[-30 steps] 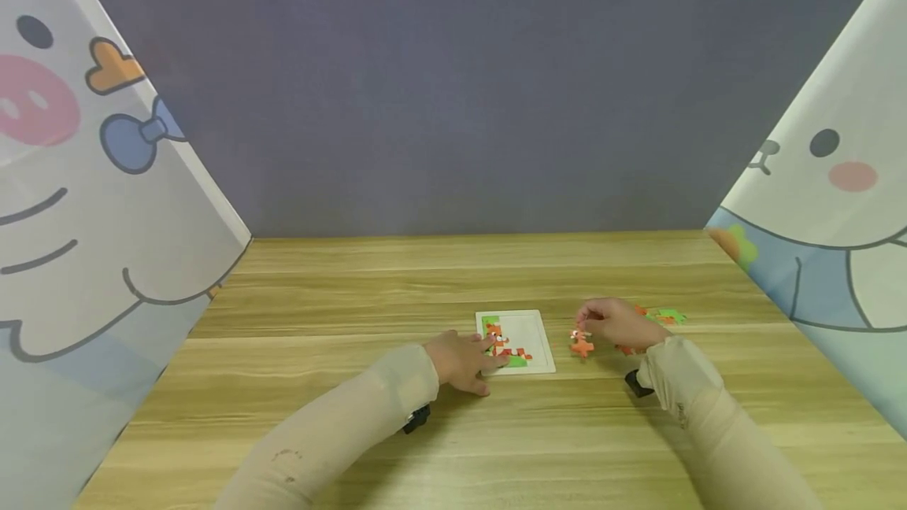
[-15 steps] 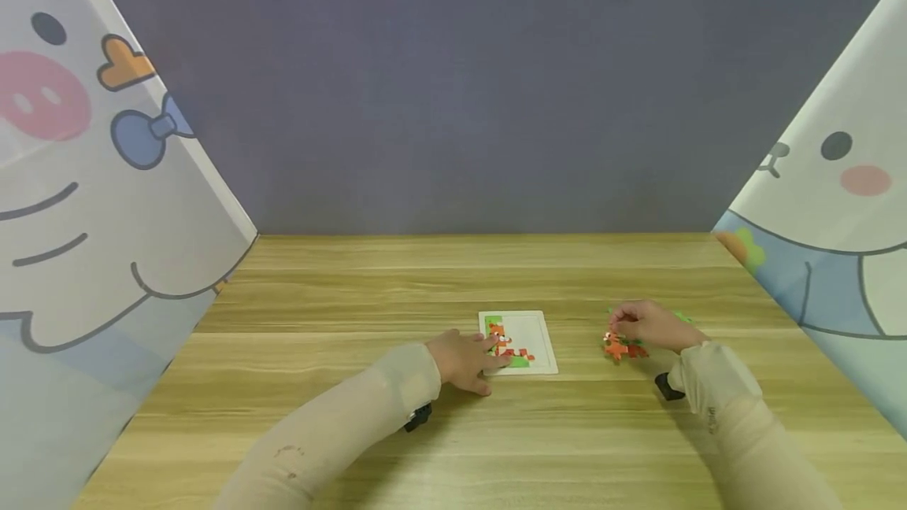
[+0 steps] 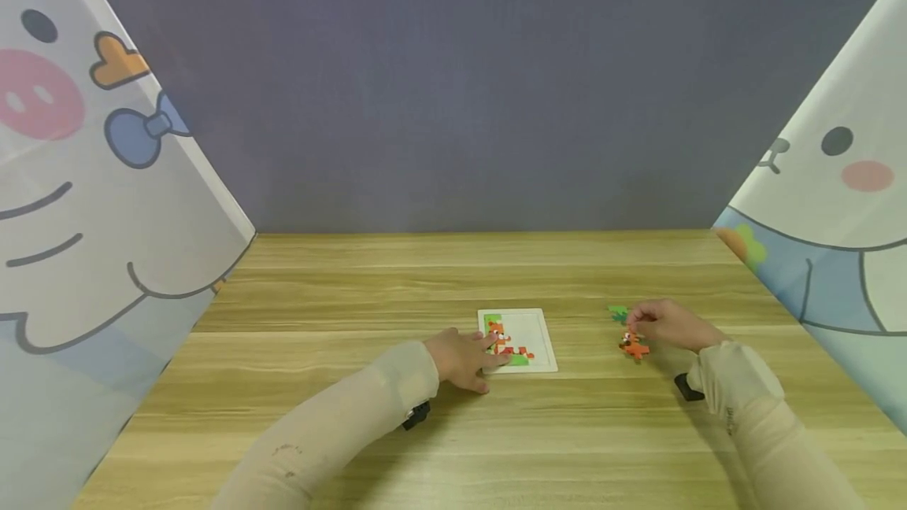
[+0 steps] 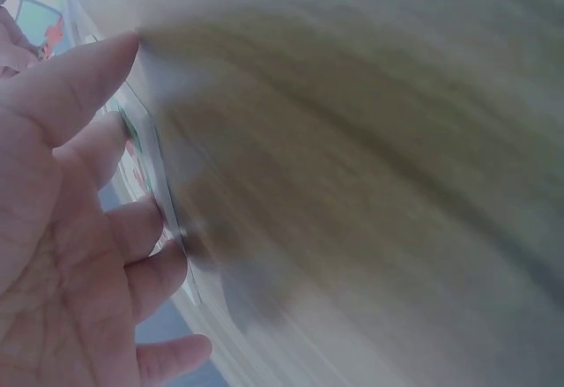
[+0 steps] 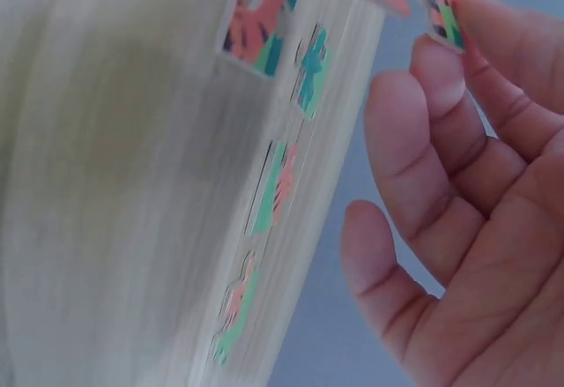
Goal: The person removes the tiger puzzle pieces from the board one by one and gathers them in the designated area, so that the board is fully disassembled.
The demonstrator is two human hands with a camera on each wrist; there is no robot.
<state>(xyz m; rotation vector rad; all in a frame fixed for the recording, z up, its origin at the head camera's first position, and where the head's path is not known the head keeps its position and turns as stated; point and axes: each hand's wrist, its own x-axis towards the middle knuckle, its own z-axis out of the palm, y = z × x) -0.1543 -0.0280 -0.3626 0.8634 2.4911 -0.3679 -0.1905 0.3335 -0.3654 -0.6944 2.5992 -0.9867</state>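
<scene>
My left hand [image 3: 464,360] rests with spread fingers on the left part of a white square puzzle tray [image 3: 534,313]. Joined orange and green jigsaw pieces [image 3: 520,358] fill its left and lower sides, partly covered by the fingers. Over to the right, my right hand [image 3: 673,325] pinches an orange jigsaw piece between thumb and index finger. The right wrist view shows this held puzzle piece [image 5: 441,8] with dark stripes and a green edge, lifted off the table. Another orange striped piece [image 5: 251,39] lies below it.
Several loose pieces lie by the right hand, among them a green puzzle piece [image 3: 618,312] and a green and orange puzzle piece [image 5: 273,189]. The wooden tabletop [image 3: 397,278] meets a grey back wall [image 3: 453,101]. Cartoon-printed panels [image 3: 843,203] flank both sides.
My right hand has moved to the right, away from the tray, carrying the orange puzzle piece over the loose pieces. The left hand has stayed on the tray.
</scene>
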